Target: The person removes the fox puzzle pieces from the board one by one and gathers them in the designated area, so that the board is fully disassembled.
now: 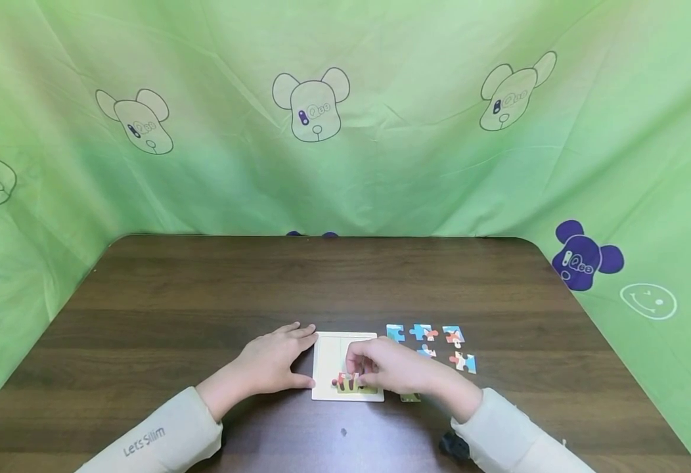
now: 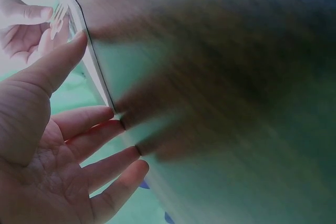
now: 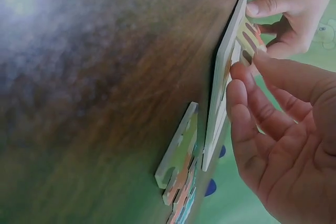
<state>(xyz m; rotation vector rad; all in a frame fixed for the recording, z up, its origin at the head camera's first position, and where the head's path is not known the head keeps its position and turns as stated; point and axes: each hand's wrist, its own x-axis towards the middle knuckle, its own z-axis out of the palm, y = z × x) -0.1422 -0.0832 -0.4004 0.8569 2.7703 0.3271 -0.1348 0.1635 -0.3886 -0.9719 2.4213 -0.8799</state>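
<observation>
A shallow white puzzle tray (image 1: 326, 358) lies on the table in front of the person. The left hand (image 1: 274, 361) rests against its left edge, thumb near the lower corner and the other fingers spread near the upper one. Over the lower part of the tray, the right hand (image 1: 395, 364) pinches a yellow-green jigsaw piece (image 3: 249, 40) with dark stripes and a red edge between thumb and fingertips. In the right wrist view this piece is tilted up off the tray. The right hand hides the tray's right side in the head view.
Several loose jigsaw pieces (image 1: 464, 362) in blue, orange and white lie right of the tray. A green piece (image 1: 410, 397) sits partly under the right wrist. A small black object (image 1: 454, 445) is beside the right sleeve. Green printed cloth (image 1: 381, 184) hangs behind the wooden table (image 1: 215, 276).
</observation>
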